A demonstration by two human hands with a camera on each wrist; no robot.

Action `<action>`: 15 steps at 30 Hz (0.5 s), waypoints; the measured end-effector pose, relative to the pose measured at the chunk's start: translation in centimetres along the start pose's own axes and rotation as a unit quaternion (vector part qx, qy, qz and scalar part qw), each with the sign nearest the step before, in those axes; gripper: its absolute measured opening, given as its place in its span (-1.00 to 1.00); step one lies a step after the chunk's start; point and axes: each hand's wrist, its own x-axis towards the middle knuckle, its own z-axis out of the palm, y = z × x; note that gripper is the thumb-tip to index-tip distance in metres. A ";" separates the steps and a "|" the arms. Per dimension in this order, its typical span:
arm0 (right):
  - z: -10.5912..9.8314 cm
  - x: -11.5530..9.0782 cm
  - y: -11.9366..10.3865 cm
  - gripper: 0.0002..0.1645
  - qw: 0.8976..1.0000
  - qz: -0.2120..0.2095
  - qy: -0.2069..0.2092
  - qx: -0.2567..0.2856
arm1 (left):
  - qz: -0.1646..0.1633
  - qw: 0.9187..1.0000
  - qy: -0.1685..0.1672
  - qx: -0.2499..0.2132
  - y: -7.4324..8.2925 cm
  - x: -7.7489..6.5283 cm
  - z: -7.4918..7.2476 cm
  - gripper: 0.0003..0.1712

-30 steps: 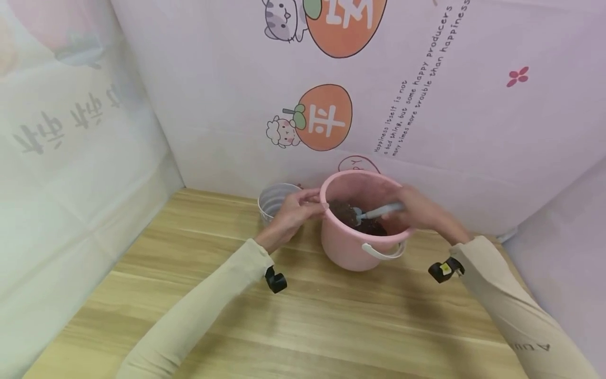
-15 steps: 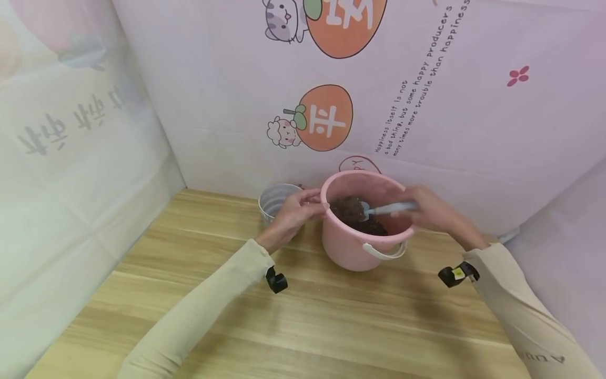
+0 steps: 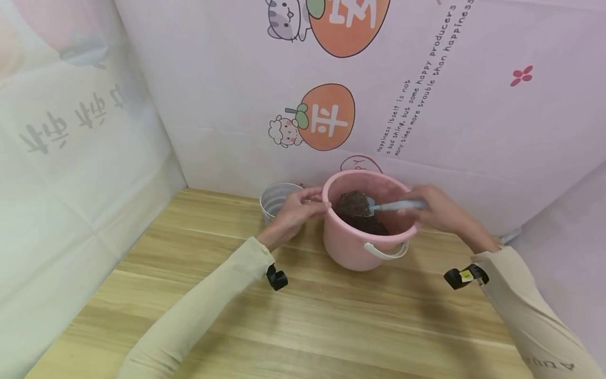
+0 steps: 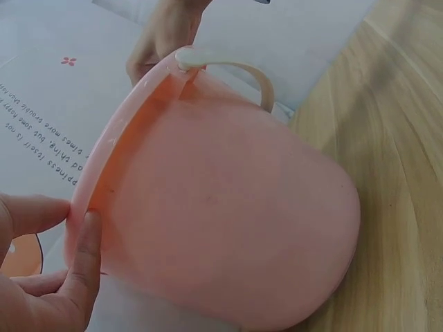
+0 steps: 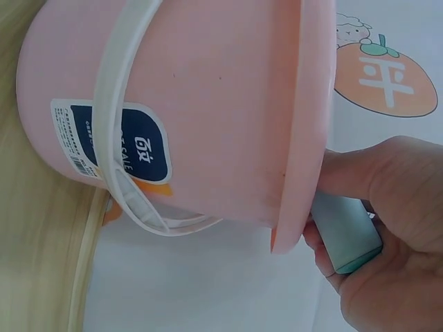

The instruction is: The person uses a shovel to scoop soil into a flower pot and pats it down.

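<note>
A pink bucket (image 3: 352,252) with dark soil (image 3: 369,225) inside stands upright near the back wall. My left hand (image 3: 292,213) pinches its left rim between thumb and fingers, plainly seen in the left wrist view. With my right hand (image 3: 437,208) I grip the pale blue handle of a small garden trowel (image 3: 397,206) at the bucket's right rim. A heap of soil (image 3: 353,202) covers the trowel's blade, inside the bucket above the rest. In the right wrist view the handle's end (image 5: 346,232) shows in my palm.
A ribbed grey-white pail (image 3: 272,199) stands left of the bucket, partly behind my left hand. The bucket's white handle (image 3: 385,254) hangs down at the front. Printed cloth (image 3: 227,105) walls in the wooden table (image 3: 303,321) at the back and sides.
My right hand has drawn the trowel rightward and raised it, and soil now lies heaped on its blade. My left hand has stayed on the rim.
</note>
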 end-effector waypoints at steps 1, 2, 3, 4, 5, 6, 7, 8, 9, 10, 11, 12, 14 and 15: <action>0.0 0.0 0.0 -0.84 1.000 0.003 0.000 0.001 | 0.001 1.000 -0.001 0.002 0.0 0.0 -0.1 -0.35; 0.0 -0.1 -0.1 -0.85 1.000 0.005 0.000 0.003 | 0.000 1.000 -0.002 0.001 -0.1 0.0 -0.2 -0.35; 0.0 -0.1 -0.1 -0.85 1.000 0.007 0.000 0.003 | -0.001 1.000 -0.002 0.001 -0.1 0.0 -0.3 -0.35; 0.1 -0.1 -0.1 -0.85 1.000 0.009 0.000 0.003 | -0.002 1.000 0.000 0.003 -0.1 0.0 -0.4 -0.34; 0.1 -0.2 -0.1 -0.85 1.000 0.011 0.001 0.004 | -0.003 1.000 0.001 0.004 -0.1 0.0 -0.4 -0.33; 0.1 -0.2 -0.1 -0.86 1.000 0.012 0.002 0.005 | -0.003 1.000 0.002 0.003 -0.1 0.0 -0.5 -0.32; 0.1 -0.2 -0.1 -0.86 1.000 0.011 0.003 0.003 | -0.004 1.000 0.003 0.000 -0.1 0.0 -0.6 -0.30; 0.1 -0.3 -0.1 -0.87 1.000 0.010 0.005 0.003 | -0.003 1.000 0.006 -0.002 -0.1 -0.1 -0.7 -0.29; 0.1 -0.3 0.0 -0.88 1.000 0.010 0.006 0.003 | -0.003 1.000 0.011 0.002 -0.1 -0.1 -0.8 -0.27; 0.1 -0.3 0.0 -0.88 1.000 0.010 0.008 0.002 | 0.001 1.000 0.017 0.015 -0.1 -0.1 -1.0 -0.25; 0.1 -0.4 0.0 -0.88 1.000 0.008 0.011 0.001 | 0.004 0.999 0.022 0.030 -0.1 -0.1 -1.2 -0.24; 0.1 -0.4 0.0 -0.89 1.000 0.008 0.014 0.001 | 0.006 0.998 0.028 0.047 -0.1 -0.2 -1.4 -0.23; 0.1 -0.5 0.1 -0.89 1.000 0.008 0.019 0.001 | 0.014 0.996 0.033 0.081 -0.1 -0.3 -1.9 -0.21; 0.1 -0.5 0.1 -0.89 1.000 0.009 0.021 0.001 | 0.019 0.994 0.034 0.098 -0.2 -0.3 -2.1 -0.20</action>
